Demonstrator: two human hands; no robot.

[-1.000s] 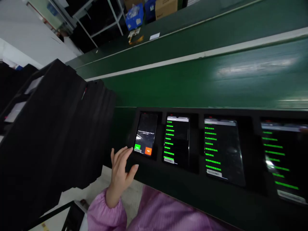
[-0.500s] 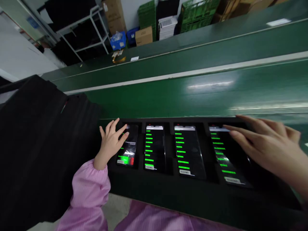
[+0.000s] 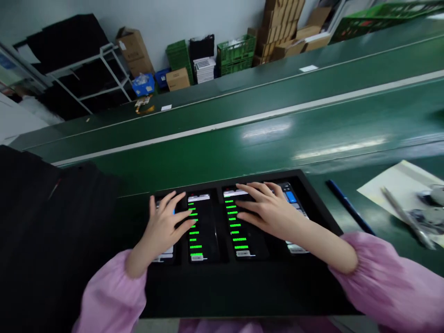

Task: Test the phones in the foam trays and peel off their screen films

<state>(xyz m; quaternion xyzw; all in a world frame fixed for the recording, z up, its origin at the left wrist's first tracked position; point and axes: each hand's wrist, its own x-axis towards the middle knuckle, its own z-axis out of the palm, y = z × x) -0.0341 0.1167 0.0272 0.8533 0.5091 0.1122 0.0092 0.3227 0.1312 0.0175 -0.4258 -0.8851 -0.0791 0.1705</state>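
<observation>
The right hand (image 3: 272,208) has moved, spread open, over the third phone (image 3: 248,237).

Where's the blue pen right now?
In the head view, the blue pen lies on the right, on the green work surface between the black tray and the pale paper.

Four lit phones (image 3: 204,231), face-up in black tray (image 3: 315,200).

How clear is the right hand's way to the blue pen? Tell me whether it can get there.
Likely yes: the right hand looks empty, and the blue pen lies mostly uncovered beside the tray.
</observation>
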